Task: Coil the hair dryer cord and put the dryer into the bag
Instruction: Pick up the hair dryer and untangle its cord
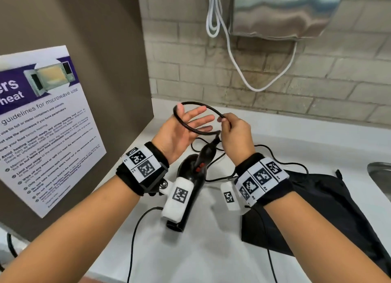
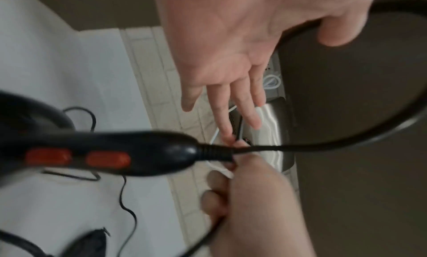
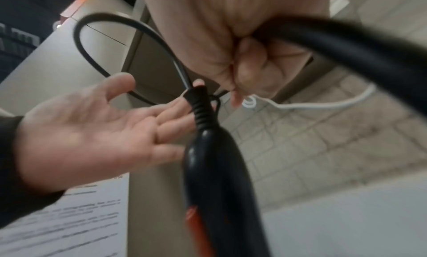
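Landmark = hair dryer point(image 1: 191, 183): black, red switches on the handle, hanging nozzle-down over the white counter point(image 1: 211, 257), handle end up

Cord point(image 1: 197, 107) leaves the handle top through a ribbed strain relief and makes one loop above the dryer. Loop runs round the base of the left thumb and back to the right hand

Left hand point(image 1: 182, 130): up-left of the dryer, palm up, fingers straight and slightly spread, thumb through the loop. Not gripping; cord just lies across the palm

Right hand point(image 1: 234, 134): up-right of the dryer, fingers curled, thumb and forefinger pinching the cord at the top of the handle, right by the strain relief. Dryer seems to hang from this pinch

Rest of the cord trails loose on the counter behind and right of the dryer, uncoiled

Black bag point(image 1: 313, 210) lies flat on the counter right of the dryer, partly under the right wrist. Dryer not in it

Microwave-use poster point(image 1: 42, 121) on the brown panel left of the dryer; steel wall unit point(image 1: 281, 11) with white cable point(image 1: 232, 58) above it, behind
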Motion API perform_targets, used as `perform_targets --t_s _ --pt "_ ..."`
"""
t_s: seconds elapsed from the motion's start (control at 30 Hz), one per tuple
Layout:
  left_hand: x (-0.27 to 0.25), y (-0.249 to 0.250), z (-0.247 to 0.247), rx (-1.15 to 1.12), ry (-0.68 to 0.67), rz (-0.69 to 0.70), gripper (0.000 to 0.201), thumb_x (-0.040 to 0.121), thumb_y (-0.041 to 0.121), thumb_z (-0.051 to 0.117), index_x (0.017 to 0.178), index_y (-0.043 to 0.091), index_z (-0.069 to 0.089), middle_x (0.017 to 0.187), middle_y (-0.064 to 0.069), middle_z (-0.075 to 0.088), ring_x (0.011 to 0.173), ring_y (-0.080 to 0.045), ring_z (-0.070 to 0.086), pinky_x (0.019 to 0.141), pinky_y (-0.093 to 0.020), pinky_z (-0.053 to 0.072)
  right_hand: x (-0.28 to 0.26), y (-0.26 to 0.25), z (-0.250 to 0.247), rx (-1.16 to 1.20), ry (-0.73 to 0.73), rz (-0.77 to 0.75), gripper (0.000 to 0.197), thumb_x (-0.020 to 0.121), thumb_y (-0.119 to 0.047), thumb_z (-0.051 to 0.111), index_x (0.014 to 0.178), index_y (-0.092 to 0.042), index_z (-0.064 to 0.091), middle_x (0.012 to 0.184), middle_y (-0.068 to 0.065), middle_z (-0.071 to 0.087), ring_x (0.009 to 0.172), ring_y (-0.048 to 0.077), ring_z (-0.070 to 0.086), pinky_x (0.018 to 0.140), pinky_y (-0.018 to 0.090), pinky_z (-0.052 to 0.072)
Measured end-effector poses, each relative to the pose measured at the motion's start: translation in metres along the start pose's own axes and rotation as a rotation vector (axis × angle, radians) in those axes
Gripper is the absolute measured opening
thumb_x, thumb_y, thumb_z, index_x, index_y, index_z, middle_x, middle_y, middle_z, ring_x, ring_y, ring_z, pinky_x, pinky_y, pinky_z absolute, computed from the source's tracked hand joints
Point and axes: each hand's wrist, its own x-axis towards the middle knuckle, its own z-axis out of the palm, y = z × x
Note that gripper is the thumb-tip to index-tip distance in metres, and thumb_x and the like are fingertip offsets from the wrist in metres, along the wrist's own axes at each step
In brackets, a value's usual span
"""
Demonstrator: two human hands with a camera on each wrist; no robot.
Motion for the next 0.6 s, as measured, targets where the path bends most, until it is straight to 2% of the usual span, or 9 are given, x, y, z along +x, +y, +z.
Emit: perform_targets --t_s 0.07,0.13,0.2,0.23,0.27,0.33,0.43,0.5,0.6 --pt "-0.001 0.008 0.003 -0.103 0.012 -0.026 0.054 0.094 0.051 0.019 0.110 0.015 0.056 0.096 -0.006 0.072 0.092 -0.029 0.067 0.085 -0.032 0.050 -0.008 -0.002 0.012 0.039 -0.009 0.016 0.024 0.095 -0.005 0.038 0.102 0.000 0.061 0.085 0.012 0.063 0.069 0.018 0.052 0.058 0.015 0.030" --pt "-0.004 0.017 0.004 -0.200 0.026 -0.007 0.050 0.097 0.040 0.016 0.106 0.013 0.057 0.077 -0.001 0.072 0.081 -0.026 0.070 0.081 -0.031 0.051 -0.018 -0.001 0.024 0.069 -0.077 0.027 0.024 0.095 -0.005 0.039 0.106 -0.001 0.059 0.094 0.016 0.065 0.082 0.025 0.058 0.064 0.016 0.032" --pt "-0.006 0.026 0.004 -0.322 0.067 0.008 0.049 0.098 0.034 0.016 0.098 0.010 0.058 0.050 0.005 0.057 0.057 -0.017 0.065 0.076 -0.031 0.054 -0.027 0.002 0.031 0.145 -0.212 0.039 0.025 0.090 -0.001 0.043 0.111 -0.005 0.057 0.100 0.010 0.064 0.091 0.022 0.058 0.070 0.015 0.036" --pt "-0.006 0.030 0.004 -0.357 0.082 0.025 0.049 0.098 0.034 0.016 0.092 0.009 0.057 0.042 0.006 0.046 0.043 -0.012 0.055 0.069 -0.029 0.055 -0.032 0.002 0.032 0.206 -0.284 0.054 0.031 0.085 0.000 0.047 0.114 -0.009 0.056 0.102 0.004 0.062 0.094 0.016 0.058 0.073 0.013 0.039" --pt "-0.007 0.034 0.004 -0.378 0.090 0.043 0.048 0.098 0.035 0.016 0.087 0.009 0.055 0.039 0.007 0.037 0.033 -0.008 0.042 0.060 -0.025 0.053 -0.036 0.002 0.033 0.258 -0.343 0.060 0.039 0.079 -0.002 0.051 0.117 -0.013 0.054 0.104 -0.002 0.060 0.096 0.011 0.056 0.077 0.012 0.042" --pt "-0.009 0.040 0.004 -0.363 0.086 0.062 0.048 0.098 0.037 0.014 0.080 0.011 0.051 0.038 0.007 0.030 0.025 -0.006 0.028 0.047 -0.017 0.040 -0.040 0.004 0.037 0.253 -0.360 0.021 0.042 0.076 -0.011 0.057 0.118 -0.015 0.054 0.109 -0.005 0.059 0.100 0.008 0.055 0.088 0.020 0.045" --pt "-0.007 0.047 0.006 -0.317 0.080 0.057 0.049 0.098 0.037 0.014 0.077 0.013 0.051 0.038 0.007 0.029 0.023 -0.005 0.024 0.045 -0.017 0.029 -0.038 0.003 0.046 0.191 -0.335 -0.012 0.036 0.084 -0.012 0.061 0.119 -0.012 0.053 0.114 0.000 0.061 0.110 0.013 0.053 0.099 0.029 0.041" --pt "-0.005 0.051 0.009 -0.264 0.120 0.068 0.047 0.099 0.034 0.017 0.077 0.012 0.052 0.037 0.007 0.030 0.024 -0.005 0.024 0.043 -0.017 0.028 -0.036 -0.003 0.051 0.211 -0.352 0.004 0.034 0.086 -0.011 0.060 0.119 -0.011 0.052 0.115 0.004 0.061 0.108 0.014 0.055 0.097 0.022 0.041" --pt "0.000 0.051 0.013 -0.170 0.274 0.145 0.031 0.101 0.018 0.024 0.087 0.011 0.051 0.044 0.007 0.041 0.030 -0.003 0.037 0.043 -0.017 0.040 -0.035 -0.011 0.057 0.282 -0.336 0.047 0.030 0.088 -0.007 0.056 0.118 -0.008 0.051 0.107 0.004 0.060 0.079 0.000 0.055 0.065 -0.001 0.039"
